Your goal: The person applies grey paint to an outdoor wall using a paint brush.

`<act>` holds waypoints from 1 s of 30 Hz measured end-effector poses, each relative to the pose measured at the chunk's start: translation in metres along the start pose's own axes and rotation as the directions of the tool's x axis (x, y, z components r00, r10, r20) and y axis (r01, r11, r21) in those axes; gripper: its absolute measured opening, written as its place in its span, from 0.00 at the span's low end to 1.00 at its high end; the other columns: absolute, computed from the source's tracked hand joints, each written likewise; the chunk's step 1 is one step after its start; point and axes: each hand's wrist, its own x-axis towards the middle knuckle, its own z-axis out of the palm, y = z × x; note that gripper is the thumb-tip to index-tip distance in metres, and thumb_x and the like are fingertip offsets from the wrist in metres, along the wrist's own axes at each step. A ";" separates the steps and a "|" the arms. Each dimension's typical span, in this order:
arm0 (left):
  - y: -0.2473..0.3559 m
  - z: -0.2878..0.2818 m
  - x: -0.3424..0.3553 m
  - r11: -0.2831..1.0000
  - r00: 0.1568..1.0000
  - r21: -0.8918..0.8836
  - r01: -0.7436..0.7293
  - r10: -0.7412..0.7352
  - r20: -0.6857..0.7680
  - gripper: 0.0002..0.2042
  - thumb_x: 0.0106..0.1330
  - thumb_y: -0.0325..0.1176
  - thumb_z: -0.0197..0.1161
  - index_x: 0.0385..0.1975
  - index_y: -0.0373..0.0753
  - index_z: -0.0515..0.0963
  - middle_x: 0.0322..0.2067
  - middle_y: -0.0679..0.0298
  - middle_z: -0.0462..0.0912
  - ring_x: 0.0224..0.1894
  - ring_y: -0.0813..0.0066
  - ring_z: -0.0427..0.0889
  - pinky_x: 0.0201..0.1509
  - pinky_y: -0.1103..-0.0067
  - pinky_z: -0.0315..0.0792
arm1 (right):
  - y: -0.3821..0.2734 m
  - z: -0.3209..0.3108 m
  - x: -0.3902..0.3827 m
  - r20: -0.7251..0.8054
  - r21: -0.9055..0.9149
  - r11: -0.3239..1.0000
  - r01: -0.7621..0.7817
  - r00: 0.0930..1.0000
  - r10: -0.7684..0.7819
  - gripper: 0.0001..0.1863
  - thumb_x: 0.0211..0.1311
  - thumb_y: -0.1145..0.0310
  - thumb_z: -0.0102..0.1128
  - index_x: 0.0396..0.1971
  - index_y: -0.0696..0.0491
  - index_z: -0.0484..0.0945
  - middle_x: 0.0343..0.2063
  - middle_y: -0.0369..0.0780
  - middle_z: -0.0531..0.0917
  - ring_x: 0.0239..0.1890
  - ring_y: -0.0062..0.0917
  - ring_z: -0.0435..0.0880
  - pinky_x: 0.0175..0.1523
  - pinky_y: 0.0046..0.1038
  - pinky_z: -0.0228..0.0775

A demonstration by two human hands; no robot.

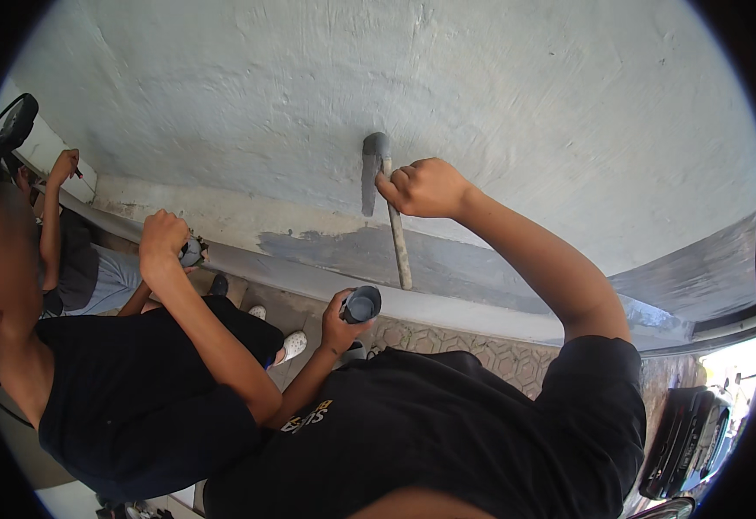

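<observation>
My right hand (425, 186) grips the pale handle of a long brush (398, 246), whose grey-coated head (375, 145) is against the whitish, uneven wall (551, 95). A short grey streak (367, 195) runs down the wall just below the head. Lower down, my left hand (339, 324) is closed round a small cup (362, 303) that looks grey inside, held upright in front of the wall's ledge. A grey painted band (317, 246) runs along the bottom of the wall beside the brush handle.
A co-worker (135, 381) stands close at my left, hand (166, 233) raised near a grey container (192, 253); another person (96, 272) is farther left. A pale ledge (473, 296) edges the wall above patterned paving (516, 359). A dark vehicle (685, 441) is at far right.
</observation>
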 end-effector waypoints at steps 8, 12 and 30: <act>0.005 0.005 0.011 0.999 1.000 -0.041 0.001 -0.001 0.014 0.36 0.47 0.31 0.83 0.57 0.37 0.71 0.54 0.54 0.78 0.55 0.62 0.81 0.51 0.68 0.83 | 0.065 -0.097 0.042 -0.016 -0.215 0.976 0.030 0.999 -0.035 0.10 0.56 0.72 0.64 0.36 0.59 0.79 0.11 0.33 0.69 0.12 0.20 0.77 0.16 0.24 0.70; 0.003 0.003 0.011 0.998 1.000 -0.064 -0.014 0.014 -0.001 0.36 0.46 0.32 0.83 0.57 0.36 0.72 0.54 0.54 0.78 0.55 0.62 0.81 0.51 0.68 0.83 | 0.097 -0.144 0.065 -0.046 -0.385 0.922 0.041 0.997 -0.063 0.08 0.56 0.72 0.64 0.35 0.58 0.78 0.11 0.33 0.69 0.13 0.20 0.77 0.16 0.22 0.69; 0.002 0.006 0.025 0.999 0.999 -0.024 -0.031 0.031 -0.017 0.36 0.45 0.37 0.84 0.55 0.36 0.74 0.51 0.53 0.81 0.53 0.59 0.82 0.54 0.68 0.79 | 0.204 -0.315 0.153 -0.176 -0.556 0.809 -0.191 0.978 0.110 0.05 0.69 0.69 0.57 0.38 0.54 0.79 0.20 0.41 0.83 0.22 0.29 0.86 0.25 0.32 0.80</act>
